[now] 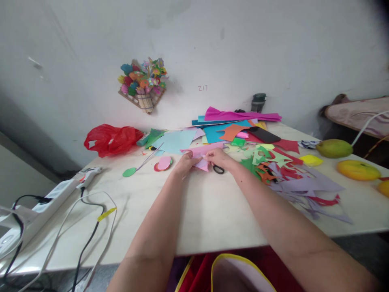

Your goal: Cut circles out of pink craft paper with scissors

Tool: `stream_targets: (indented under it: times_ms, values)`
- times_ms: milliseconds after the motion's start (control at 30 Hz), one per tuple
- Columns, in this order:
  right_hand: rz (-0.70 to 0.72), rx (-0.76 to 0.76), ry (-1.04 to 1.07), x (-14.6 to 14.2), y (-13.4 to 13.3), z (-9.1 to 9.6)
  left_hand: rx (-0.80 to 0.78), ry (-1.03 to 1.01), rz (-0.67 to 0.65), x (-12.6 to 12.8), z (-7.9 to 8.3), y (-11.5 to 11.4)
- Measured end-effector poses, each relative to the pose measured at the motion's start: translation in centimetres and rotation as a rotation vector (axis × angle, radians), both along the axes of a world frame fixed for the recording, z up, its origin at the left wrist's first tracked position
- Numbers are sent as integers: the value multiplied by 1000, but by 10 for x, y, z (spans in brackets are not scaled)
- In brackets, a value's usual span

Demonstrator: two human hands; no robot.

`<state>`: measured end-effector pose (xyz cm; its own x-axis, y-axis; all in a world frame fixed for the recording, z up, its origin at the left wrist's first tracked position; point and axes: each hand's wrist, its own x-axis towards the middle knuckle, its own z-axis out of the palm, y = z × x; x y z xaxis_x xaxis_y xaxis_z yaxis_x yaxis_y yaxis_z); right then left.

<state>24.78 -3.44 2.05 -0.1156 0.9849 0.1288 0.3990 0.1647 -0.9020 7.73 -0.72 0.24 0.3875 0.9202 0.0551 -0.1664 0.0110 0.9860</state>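
Both my hands meet at the middle of the white table (212, 211). My left hand (186, 162) pinches a small piece of pink paper (201, 164) from the left. My right hand (219, 157) is closed on the same paper from the right, and the black handles of a pair of scissors (218, 169) show just under its fingers. A larger pink sheet (204, 149) lies right behind the hands.
Coloured paper sheets (226, 125) and cut scraps (282, 170) cover the far and right table. Pink and red paper circles (163, 163), a green disc (129, 172), a red plastic bag (110, 139), a black phone (263, 134), mangoes (334, 148), a power strip (45, 202) with cables at left.
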Motion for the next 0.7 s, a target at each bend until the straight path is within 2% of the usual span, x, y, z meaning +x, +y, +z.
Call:
stream_targets:
  times_ms: [167,400,533,700]
  values:
    - [-86,72,3,-8,1,-1,-26,31,-50,1,3,-2]
    - [-146,37,274,-17,2,-4,-227,-197,24,1,11,-1]
    - [-184,55,396,-20,5,-8,-167,-246,1,8,8,-3]
    - [-223,28,485,-23,6,-9,-94,-200,86,22,1,-5]
